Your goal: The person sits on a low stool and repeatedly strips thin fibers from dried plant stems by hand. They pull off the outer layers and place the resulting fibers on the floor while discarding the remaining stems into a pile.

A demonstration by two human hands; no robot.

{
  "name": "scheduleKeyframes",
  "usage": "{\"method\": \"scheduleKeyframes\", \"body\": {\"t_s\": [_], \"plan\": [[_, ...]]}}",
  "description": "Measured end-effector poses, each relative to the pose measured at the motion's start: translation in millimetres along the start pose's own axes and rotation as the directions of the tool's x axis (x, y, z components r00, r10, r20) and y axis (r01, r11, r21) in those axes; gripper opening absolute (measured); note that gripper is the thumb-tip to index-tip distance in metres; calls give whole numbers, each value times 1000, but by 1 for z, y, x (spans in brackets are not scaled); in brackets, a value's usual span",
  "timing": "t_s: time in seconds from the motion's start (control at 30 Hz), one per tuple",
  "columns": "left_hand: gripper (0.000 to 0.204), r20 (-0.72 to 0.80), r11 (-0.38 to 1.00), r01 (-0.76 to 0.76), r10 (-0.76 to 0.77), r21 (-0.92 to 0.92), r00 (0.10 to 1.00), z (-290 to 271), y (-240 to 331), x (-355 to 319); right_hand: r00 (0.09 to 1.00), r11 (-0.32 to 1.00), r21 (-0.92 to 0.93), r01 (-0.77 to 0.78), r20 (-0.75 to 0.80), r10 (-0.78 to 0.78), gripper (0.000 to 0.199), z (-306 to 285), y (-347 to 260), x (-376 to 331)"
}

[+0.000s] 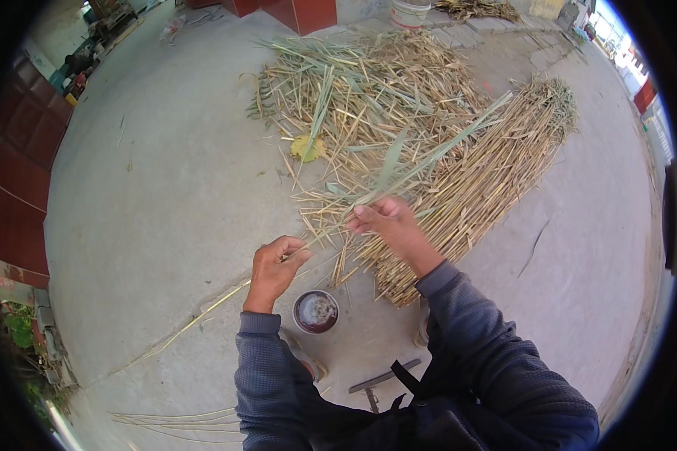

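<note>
A long reed stalk (325, 234) with green leaves at its upper end runs slantwise through both my hands. My left hand (272, 269) pinches it between thumb and fingers, and its thin yellowish lower part appears to trail down-left across the floor. Farther up, my right hand (387, 223) is closed around the stalk near the base of its leaves. Beyond the right hand lies a thick bundle of dry reed stalks (489, 180). A heap of loose leaves and stripped pieces (376, 98) spreads ahead of my hands.
A small round tub (316, 311) stands on the concrete between my feet. Close to me lies a dark bar-shaped tool (384, 377). Several thin stalks (180, 425) lie at lower left. A white bucket (409, 15) stands behind the heap; red panels (15, 188) line the left.
</note>
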State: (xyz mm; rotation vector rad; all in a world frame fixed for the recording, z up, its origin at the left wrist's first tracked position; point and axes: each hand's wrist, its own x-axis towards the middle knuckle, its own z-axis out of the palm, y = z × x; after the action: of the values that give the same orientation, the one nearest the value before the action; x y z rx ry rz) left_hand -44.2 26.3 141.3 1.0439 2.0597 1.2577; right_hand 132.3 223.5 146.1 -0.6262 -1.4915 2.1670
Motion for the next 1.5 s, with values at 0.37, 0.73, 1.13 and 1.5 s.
{"method": "scheduleKeyframes", "body": {"t_s": [0.37, 0.73, 1.13, 1.5], "plan": [[12, -161, 994, -113, 113, 12, 980, 35, 5, 2, 1000, 1000, -10, -7, -24, 7, 29, 12, 6, -2], [10, -198, 885, -262, 356, 384, 913, 36, 16, -2, 996, 996, 54, -77, -42, 80, 23, 8, 11, -4], [17, -419, 584, -216, -237, -783, 877, -50, -14, 8, 982, 990, 63, -127, -131, 134, 23, -16, 12, 3], [19, -195, 861, -266, 377, 433, 905, 3, 1, 9, 998, 985, 164, -62, 8, 61, 28, 0, 19, 3]]}}
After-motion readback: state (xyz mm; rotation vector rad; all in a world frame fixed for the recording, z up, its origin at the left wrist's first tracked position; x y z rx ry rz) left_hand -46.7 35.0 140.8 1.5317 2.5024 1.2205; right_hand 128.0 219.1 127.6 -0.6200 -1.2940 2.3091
